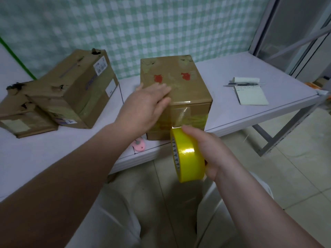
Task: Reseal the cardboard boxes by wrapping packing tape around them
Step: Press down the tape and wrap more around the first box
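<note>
A brown cardboard box [186, 86] with two red marks on top stands at the front edge of the white table [241, 111]. My left hand [145, 108] lies flat on the box's top left edge, fingers straight. My right hand [207, 149] grips a roll of yellow packing tape [188, 156] just below the box's front face. A clear strip of tape [182, 115] runs from the roll up the front face and over the top edge.
Two worn cardboard boxes, a larger one [75, 90] and a flatter one [23, 119], sit at the left of the table. A pink object [138, 144] lies by the front edge. A notepad [250, 94] with a pen [243, 84] is at the right. Tiled floor lies below.
</note>
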Motion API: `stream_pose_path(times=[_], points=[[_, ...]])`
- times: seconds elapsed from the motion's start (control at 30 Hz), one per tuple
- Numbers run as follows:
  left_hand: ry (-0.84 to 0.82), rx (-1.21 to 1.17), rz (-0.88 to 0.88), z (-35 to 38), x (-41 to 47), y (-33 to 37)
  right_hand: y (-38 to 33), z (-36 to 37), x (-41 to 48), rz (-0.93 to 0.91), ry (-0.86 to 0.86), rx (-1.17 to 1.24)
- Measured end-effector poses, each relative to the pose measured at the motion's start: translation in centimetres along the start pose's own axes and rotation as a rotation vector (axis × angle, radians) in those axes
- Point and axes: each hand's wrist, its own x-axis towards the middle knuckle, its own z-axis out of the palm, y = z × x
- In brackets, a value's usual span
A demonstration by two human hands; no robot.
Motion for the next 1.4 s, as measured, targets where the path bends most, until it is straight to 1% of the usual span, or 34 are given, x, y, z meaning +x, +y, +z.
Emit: stream_pose_path(times=[0.07, 0.1, 0.13, 0.17, 0.2, 0.27, 0.3, 0.37, 0.47, 0.63, 0.7, 0.8, 0.87, 0.93, 1.03, 1.07, 1.17, 1.27, 1.4], points=[[0.365, -0.076, -0.205, 0.2, -2.2, -0.5, 0.0, 0.2, -0.2, 0.011, -0.002, 0.000], [0.486, -0.080, -0.314, 0.6, -3.5, -1.0, 0.1, 0.4, -0.1, 0.011, 0.006, -0.002], [0.527, -0.081, -0.425, 1.1, -4.6, -1.5, 0.2, 0.5, -0.1, 0.005, 0.015, 0.000], [0.493, -0.091, -0.539, 1.7, -5.7, -2.0, 0.3, 0.7, -0.1, -0.003, 0.026, 0.000], [0.400, -0.101, -0.650, 2.5, -6.7, -2.6, 0.4, 0.9, 0.0, -0.011, 0.038, -0.004], [0.155, -0.113, -0.815, 4.0, -8.3, -3.4, 0.4, 1.4, -0.1, -0.022, 0.060, -0.020], [0.046, -0.098, -0.849, 4.5, -8.8, -3.5, 0.3, 1.6, -0.2, -0.028, 0.070, -0.024], [-0.089, -0.033, -0.832, 5.1, -9.1, -3.4, 0.3, 1.8, -0.3, -0.039, 0.085, -0.026], [-0.109, -0.083, -0.820, 5.2, -8.5, -3.2, 0.4, 2.0, -0.4, -0.038, 0.103, -0.042], [-0.166, -0.178, -0.905, 4.4, -7.5, -2.9, 0.8, 2.2, -0.4, -0.061, 0.149, -0.049], [-0.174, -0.225, -0.904, 4.0, -7.3, -2.7, 1.0, 2.4, -0.4, -0.074, 0.164, -0.039], [-0.127, -0.381, -0.956, 3.8, -7.5, -2.7, 1.1, 2.8, -0.6, -0.132, 0.200, -0.020], [-0.030, -0.513, -1.028, 3.8, -8.0, -2.9, 1.1, 2.7, -0.6, -0.178, 0.248, -0.034], [0.040, -0.550, -1.039, 3.6, -8.4, -2.8, 1.0, 2.6, -0.6, -0.221, 0.266, -0.039], [0.076, -0.564, -0.989, 3.2, -8.9, -2.2, 1.1, 2.5, -0.7, -0.281, 0.214, -0.104], [0.108, -0.611, -0.979, 2.8, -8.9, -1.9, 1.1, 2.6, -0.8, -0.298, 0.185, -0.142], [0.184, -0.851, -0.920, 1.3, -8.5, -0.6, 0.9, 2.8, -1.4, -0.310, 0.079, -0.194], [0.153, -1.066, -0.840, 0.0, -7.8, 1.0, 0.5, 2.7, -1.8, -0.275, -0.003, -0.232], [0.054, -1.190, -0.790, -0.4, -7.0, 3.0, -0.1, 2.6, -2.6, -0.255, -0.109, -0.243]])
